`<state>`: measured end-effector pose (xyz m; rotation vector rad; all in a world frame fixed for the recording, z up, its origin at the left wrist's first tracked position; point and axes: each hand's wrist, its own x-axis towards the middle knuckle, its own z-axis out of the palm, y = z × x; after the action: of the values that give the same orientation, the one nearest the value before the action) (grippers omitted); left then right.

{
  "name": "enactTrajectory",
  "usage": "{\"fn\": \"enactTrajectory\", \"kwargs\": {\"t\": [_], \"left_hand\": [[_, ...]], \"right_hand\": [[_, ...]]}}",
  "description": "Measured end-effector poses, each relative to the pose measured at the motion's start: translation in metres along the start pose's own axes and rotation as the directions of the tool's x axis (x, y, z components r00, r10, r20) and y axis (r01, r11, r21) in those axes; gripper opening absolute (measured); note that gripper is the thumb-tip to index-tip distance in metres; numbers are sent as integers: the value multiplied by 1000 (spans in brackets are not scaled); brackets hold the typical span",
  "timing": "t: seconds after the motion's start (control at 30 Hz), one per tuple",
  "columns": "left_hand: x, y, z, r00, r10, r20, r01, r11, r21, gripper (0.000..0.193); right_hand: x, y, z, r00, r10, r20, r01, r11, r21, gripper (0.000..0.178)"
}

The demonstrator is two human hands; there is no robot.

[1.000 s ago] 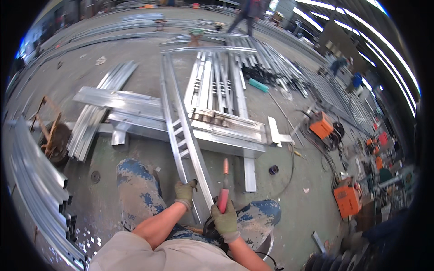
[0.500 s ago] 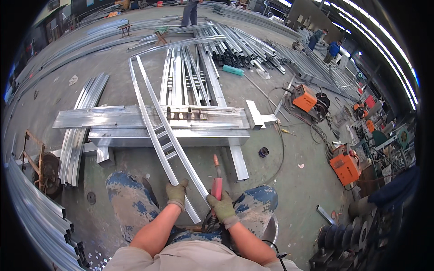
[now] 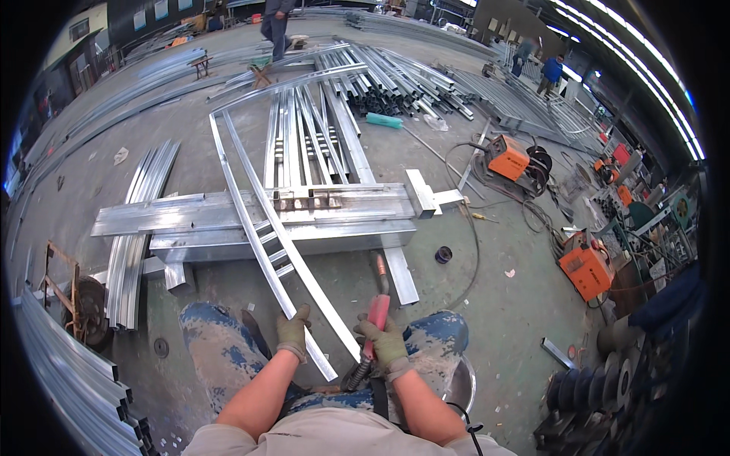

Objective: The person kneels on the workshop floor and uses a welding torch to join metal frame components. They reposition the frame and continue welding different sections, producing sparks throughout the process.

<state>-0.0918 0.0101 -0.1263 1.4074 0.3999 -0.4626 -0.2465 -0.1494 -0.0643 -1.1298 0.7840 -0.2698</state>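
Note:
A long metal frame (image 3: 312, 281) of two silver rails with short cross pieces lies slantwise across the workbench beam, its near ends reaching toward my lap. Around the lower part of its left rail my left hand (image 3: 292, 331), in an olive glove, is closed. My right hand (image 3: 386, 343), gloved alike, is wrapped round the red handle of a welding torch (image 3: 378, 310). The torch's copper nozzle points up and away from me, apart from the frame. Beside the near end of the right rail are my right hand's fingers; whether they touch it I cannot tell.
A broad metal beam (image 3: 304, 232) serves as a bench, with stacked tubes (image 3: 137, 228) at left and more tubes beyond. Two orange welding machines (image 3: 508, 156) stand at right with cables on the floor. A dark round can (image 3: 443, 254) sits nearby. Other people (image 3: 275, 30) are farther off.
My right hand has shifted slightly right with the torch, away from the right rail. My left hand remains on the left rail. A person in the background has stepped left.

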Motion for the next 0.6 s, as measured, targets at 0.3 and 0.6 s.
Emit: {"fn": "enactTrajectory", "kwargs": {"t": [0.3, 0.6], "left_hand": [[1, 9, -1, 998, 16, 56, -19, 998, 54, 58], [8, 11, -2, 995, 69, 76, -72, 997, 40, 60]], "right_hand": [[-17, -134, -39, 951, -308, -29, 308, 951, -16, 48], [-57, -270, 16, 802, -592, 78, 595, 780, -193, 46]]}}
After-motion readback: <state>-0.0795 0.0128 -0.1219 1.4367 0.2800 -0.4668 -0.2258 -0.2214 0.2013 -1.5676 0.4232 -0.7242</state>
